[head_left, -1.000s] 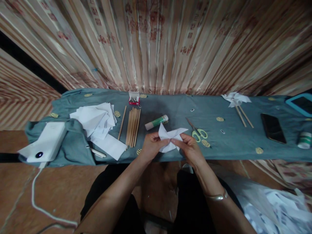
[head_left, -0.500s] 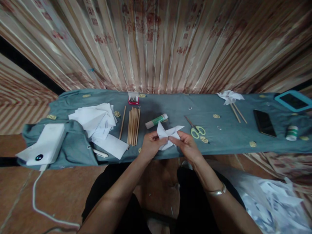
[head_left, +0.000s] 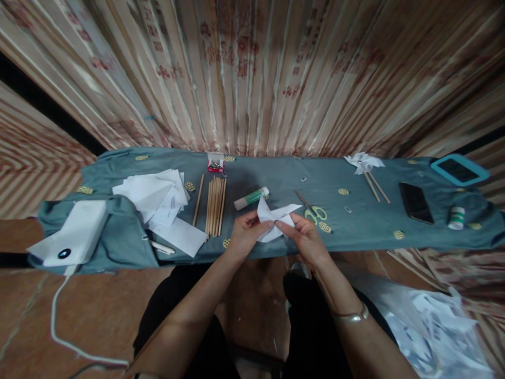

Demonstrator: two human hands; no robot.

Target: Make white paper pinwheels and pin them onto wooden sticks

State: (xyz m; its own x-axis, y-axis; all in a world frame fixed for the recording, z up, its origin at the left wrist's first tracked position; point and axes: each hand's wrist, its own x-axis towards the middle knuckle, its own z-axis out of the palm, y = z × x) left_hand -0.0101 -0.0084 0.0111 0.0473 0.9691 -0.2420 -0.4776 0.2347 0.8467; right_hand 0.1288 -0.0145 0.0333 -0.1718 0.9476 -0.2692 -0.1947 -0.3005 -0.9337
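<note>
While pinwheels (head_left: pixel 365 161) lie mounted on sticks (head_left: pixel 372 187), left fingers (head_left: pixel 265 228) and right fingers (head_left: pixel 285 228) pinch folded paper (head_left: pixel 276 214) not yet mounted.

Dim, slightly soft. Shadowed on the grey-green patterned cloth (head_left: pixel 252 173) just beyond the left hand (head_left: pixel 246 233); glinting on the curved silver bracelet (head_left: pixel 354 318) behind the right hand (head_left: pixel 306 235); warped across the pleated beige curtain (head_left: pixel 236 100) far left of both.

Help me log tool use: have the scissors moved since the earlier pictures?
No. The scissors keep the same place against the yellow print beside them on the tablecloth; the camera's view has shifted instead.
</note>
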